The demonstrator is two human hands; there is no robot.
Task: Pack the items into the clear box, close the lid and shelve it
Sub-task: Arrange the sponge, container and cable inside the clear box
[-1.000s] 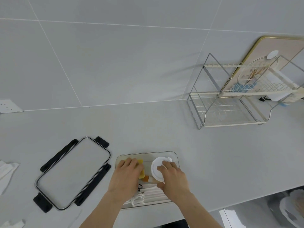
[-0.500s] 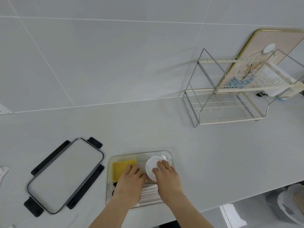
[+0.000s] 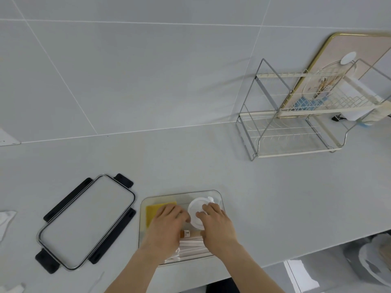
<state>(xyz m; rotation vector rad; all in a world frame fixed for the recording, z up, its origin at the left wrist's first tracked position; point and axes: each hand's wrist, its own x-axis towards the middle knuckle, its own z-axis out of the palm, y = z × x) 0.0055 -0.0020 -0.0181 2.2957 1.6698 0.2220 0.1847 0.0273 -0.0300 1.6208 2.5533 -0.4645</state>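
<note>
Hands in clear box (image 3: 220, 199): left hand (image 3: 167, 227) flat on yellow sponge (image 3: 154, 210), right hand (image 3: 218, 225) fingers on white round container (image 3: 196, 208), neither gripping. Lid (image 3: 86, 223) left of box, long axis diagonal; left hand nearer.

A wall of large pale grey tiles (image 3: 131, 77) with thin white grout lines rises behind a smooth light grey countertop (image 3: 190, 161). A white socket plate (image 3: 7, 138) sits low on the wall at the far left. A pink board with a gold rim (image 3: 359, 49) leans against the wall at right. Light is soft and even. Below the counter's front edge, a glossy grey floor (image 3: 330, 269) shows.
</note>
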